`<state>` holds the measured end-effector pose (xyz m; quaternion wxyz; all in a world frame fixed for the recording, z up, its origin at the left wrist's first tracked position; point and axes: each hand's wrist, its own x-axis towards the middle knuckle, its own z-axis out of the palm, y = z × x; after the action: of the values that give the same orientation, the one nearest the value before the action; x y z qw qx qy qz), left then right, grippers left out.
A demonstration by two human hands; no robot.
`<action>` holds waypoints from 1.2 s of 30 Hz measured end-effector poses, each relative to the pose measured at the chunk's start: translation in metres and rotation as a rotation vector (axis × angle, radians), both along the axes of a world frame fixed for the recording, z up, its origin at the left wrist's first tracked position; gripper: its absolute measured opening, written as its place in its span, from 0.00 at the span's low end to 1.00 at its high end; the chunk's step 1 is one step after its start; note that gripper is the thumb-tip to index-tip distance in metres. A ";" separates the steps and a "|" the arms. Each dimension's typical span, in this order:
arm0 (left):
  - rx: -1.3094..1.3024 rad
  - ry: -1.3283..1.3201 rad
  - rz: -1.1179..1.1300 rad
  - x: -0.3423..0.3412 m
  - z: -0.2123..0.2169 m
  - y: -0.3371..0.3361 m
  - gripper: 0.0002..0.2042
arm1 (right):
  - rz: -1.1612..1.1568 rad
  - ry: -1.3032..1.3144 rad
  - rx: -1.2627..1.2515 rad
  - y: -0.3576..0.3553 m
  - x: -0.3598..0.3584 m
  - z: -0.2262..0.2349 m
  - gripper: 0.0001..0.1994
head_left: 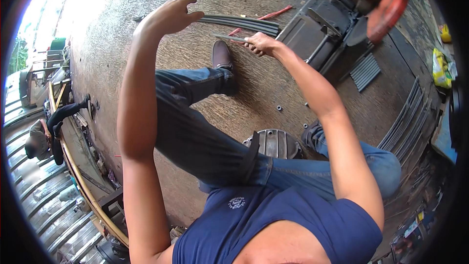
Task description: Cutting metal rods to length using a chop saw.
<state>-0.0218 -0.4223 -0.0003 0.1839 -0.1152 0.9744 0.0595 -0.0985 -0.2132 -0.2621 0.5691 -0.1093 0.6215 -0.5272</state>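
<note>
Left hand (172, 15): empty, fingers parted.
Right hand (262, 45): grasping single rod (229, 37).
Rods (239, 21): laid parallel, likely for easy reach.

This is a metal workshop, shown by the heavy machine with a red round part (388, 12) standing on a worn, stained floor (185, 51), the long grey rods (239, 22) and shorter rods (365, 72) lying beside it, and small ring-shaped pieces (279, 108) scattered about.
</note>
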 end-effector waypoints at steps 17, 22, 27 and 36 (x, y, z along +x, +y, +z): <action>0.392 0.365 0.260 -0.039 -0.004 0.042 0.21 | -0.159 -0.094 -0.375 0.252 0.061 0.222 0.18; 0.516 0.489 0.427 -0.036 0.014 0.055 0.18 | -0.317 -0.046 -0.374 0.318 0.084 0.244 0.18; 1.262 0.086 0.427 -0.023 -0.010 0.085 0.22 | -0.350 0.000 -0.438 0.340 0.088 0.251 0.19; 2.044 0.294 0.336 -0.059 -0.078 0.096 0.15 | -0.272 -0.033 -0.491 0.350 0.078 0.230 0.18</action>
<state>-0.0808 -0.3260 -0.0781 0.0627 -0.0303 0.4441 0.8933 -0.0204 0.1366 -0.0322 0.4597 -0.1507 0.4746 -0.7353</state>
